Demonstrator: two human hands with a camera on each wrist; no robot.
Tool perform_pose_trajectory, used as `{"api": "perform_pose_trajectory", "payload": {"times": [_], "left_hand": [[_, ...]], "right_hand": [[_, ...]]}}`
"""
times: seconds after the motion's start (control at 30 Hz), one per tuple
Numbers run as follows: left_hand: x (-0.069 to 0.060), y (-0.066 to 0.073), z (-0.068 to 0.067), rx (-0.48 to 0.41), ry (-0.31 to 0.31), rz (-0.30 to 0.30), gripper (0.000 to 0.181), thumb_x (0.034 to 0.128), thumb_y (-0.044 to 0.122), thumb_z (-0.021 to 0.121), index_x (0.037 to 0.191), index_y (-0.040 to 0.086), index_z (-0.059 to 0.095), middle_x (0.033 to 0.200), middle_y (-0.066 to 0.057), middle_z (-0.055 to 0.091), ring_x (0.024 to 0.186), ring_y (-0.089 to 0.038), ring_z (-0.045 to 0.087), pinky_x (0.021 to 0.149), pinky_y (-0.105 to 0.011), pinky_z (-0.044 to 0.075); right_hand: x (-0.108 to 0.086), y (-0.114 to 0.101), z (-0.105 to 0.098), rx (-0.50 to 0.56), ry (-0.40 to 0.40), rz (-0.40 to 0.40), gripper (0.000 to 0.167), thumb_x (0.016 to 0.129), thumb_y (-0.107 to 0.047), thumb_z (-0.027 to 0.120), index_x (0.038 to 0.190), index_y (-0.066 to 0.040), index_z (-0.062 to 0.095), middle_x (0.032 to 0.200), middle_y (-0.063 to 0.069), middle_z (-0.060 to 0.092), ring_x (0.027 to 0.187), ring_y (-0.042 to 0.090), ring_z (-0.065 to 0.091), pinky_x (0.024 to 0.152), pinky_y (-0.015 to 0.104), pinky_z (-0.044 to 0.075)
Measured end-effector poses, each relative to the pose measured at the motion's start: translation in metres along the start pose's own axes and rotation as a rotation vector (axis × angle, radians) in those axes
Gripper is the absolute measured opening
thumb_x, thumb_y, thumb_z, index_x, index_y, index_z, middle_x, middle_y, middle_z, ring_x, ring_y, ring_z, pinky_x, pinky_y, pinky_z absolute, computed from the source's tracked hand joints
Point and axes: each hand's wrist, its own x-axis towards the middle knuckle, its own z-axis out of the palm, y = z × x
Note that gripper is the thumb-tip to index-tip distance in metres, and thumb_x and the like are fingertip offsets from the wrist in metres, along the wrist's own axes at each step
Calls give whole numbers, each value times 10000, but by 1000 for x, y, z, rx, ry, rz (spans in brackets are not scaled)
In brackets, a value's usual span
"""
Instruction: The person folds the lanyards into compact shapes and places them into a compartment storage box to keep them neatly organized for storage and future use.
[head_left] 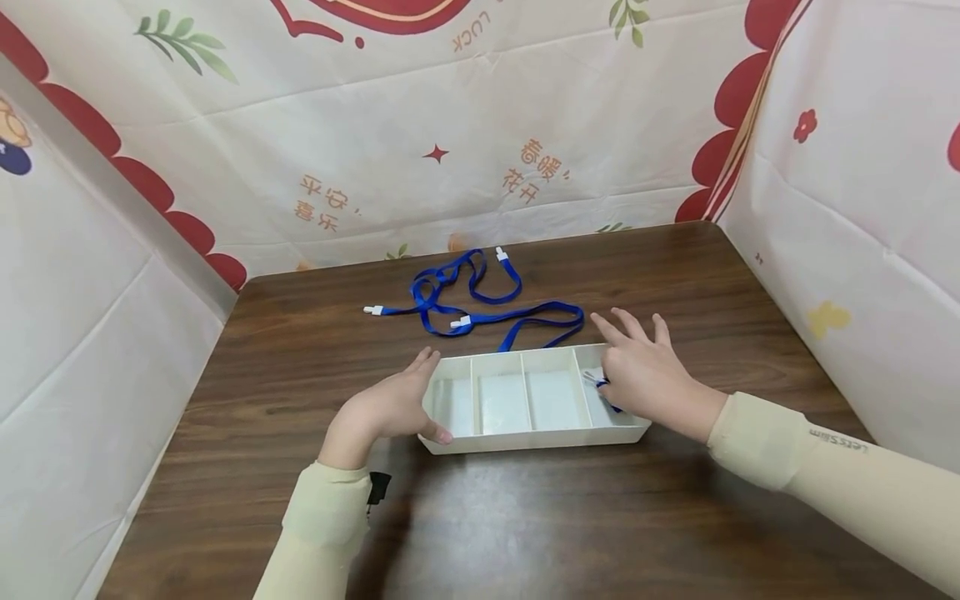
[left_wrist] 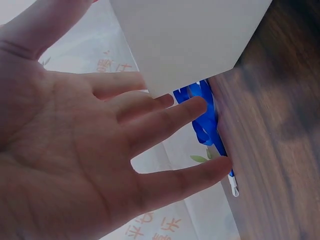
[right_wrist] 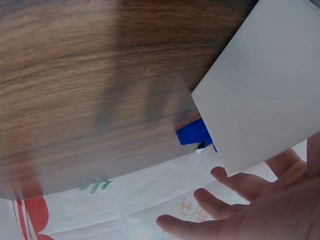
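A white tray (head_left: 532, 439) divided into compartments lies in the middle of the head view. My left hand (head_left: 390, 404) rests at its left end, thumb on the front rim and straight fingers towards the back corner; in the left wrist view the fingers are spread. My right hand (head_left: 645, 371) reaches into the rightmost compartment, where thumb and index finger pinch a blue lanyard (head_left: 617, 408) with a pale clip; the fingertips are partly hidden. Its other fingers stand spread above the rim. In the right wrist view, the tray's wall (right_wrist: 260, 90) hides the pinch.
Behind the tray, blue lanyards (head_left: 442, 283) with white clips (head_left: 372, 310) lie loosely looped on the brown wooden table (head_left: 300, 350). One loop (head_left: 555, 308) lies close to the tray's back edge. Printed white cloth (head_left: 390, 150) hangs behind the table and at both sides.
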Motion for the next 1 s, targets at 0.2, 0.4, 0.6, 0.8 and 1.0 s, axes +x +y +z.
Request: {"api": "perform_pose_trajectory", "payload": {"times": [0.2, 0.4, 0.6, 0.8, 1.0], "left_hand": [[3, 0, 2, -8, -2, -4, 1238, 831, 281, 933, 1718, 96, 88, 1816, -96, -4, 1653, -369, 218, 1290, -563, 328], [2, 0, 1, -8, -3, -8, 1242, 832, 274, 932, 1717, 90, 81, 1816, -99, -11, 1654, -366, 217, 1293, -557, 327], [1, 0, -1, -24, -9, -7, 1242, 832, 257, 931, 1717, 90, 77, 1815, -100, -16, 1658, -362, 200, 1295, -557, 322], [2, 0, -1, -19, -8, 2, 1243, 831, 257, 932, 1715, 81, 76, 1814, -112, -11, 1660, -363, 190, 1301, -556, 311], [4, 1, -3, 24, -7, 4, 1248, 823, 292, 939, 1711, 60, 93, 1809, -142, 23, 1662, -373, 179, 1314, -551, 288]], "right_hand": [[4, -3, 6, -30, -36, -2, 338, 818, -184, 848, 551, -193, 641, 1689, 227, 397, 1593, 503, 219, 1152, 908, 92], [5, -4, 7, -37, -51, -12, 300, 814, -206, 854, 585, -163, 666, 1690, 230, 390, 1588, 510, 217, 1123, 934, 45], [6, -6, 0, -54, -131, -5, 336, 775, -332, 934, 611, -191, 677, 1686, 238, 390, 1578, 536, 237, 1100, 952, 49], [10, -3, -16, -27, -228, 5, 345, 763, -449, 954, 692, -212, 712, 1671, 278, 386, 1563, 572, 244, 1100, 950, 84], [19, 4, -39, 36, -219, 13, 239, 862, -367, 894, 748, -228, 736, 1537, 281, 561, 1453, 555, 445, 1116, 928, 144]]}}
